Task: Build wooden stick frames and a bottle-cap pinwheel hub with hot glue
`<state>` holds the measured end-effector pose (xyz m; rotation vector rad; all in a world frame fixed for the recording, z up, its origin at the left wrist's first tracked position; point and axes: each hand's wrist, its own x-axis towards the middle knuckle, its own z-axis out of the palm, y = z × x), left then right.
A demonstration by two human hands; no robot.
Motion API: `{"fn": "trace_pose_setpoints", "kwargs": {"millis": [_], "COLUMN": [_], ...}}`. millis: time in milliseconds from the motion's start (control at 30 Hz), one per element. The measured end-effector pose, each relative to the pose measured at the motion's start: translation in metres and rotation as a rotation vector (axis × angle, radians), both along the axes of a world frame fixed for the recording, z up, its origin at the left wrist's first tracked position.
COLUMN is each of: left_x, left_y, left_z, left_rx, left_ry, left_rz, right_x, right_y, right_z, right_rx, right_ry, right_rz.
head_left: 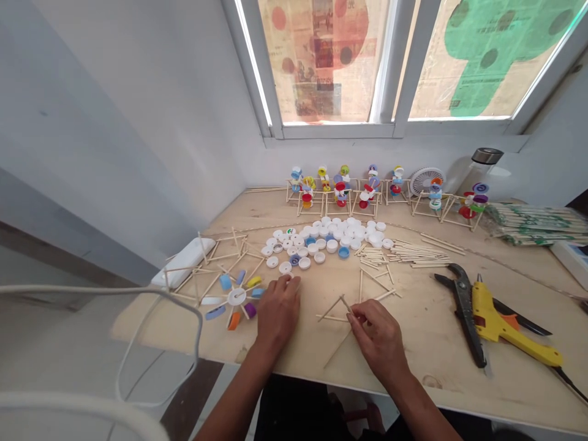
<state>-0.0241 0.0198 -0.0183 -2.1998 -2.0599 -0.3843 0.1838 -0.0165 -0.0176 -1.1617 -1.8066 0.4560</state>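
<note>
Left: a wheel of coloured caps (236,297) lies on the tabletop (432,331) just beside my left hand (278,309), fingers bent; whether it holds anything, I cannot tell. Centre: a small stick frame (332,318), pinched by my right hand (377,334). Right: a yellow glue gun (489,315).

on your bench (422,331): stick triangle (333,318) before you | loose caps (351,230) behind it | cap wheel (237,297) left | glue gun (487,312) far right
</note>
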Motion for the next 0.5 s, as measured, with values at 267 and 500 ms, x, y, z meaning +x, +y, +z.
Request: {"fn": "trace_pose_setpoints", "kwargs": {"millis": [267,500], "left_x": [0.012,0.003], "left_y": [0.030,0.015], "left_z": [0.004,0.005], "left_rx": [-0.044,0.104], "left_ry": [-0.056,-0.139], "left_rz": [-0.188,-0.172], "right_x": [0.000,0.000], "right_y": [0.001,0.000], "right_z": [0.000,-0.001], "right_rx": [0.001,-0.002], "right_ry": [-0.020,-0.025], "right_rz": [-0.014,-0.017]}}
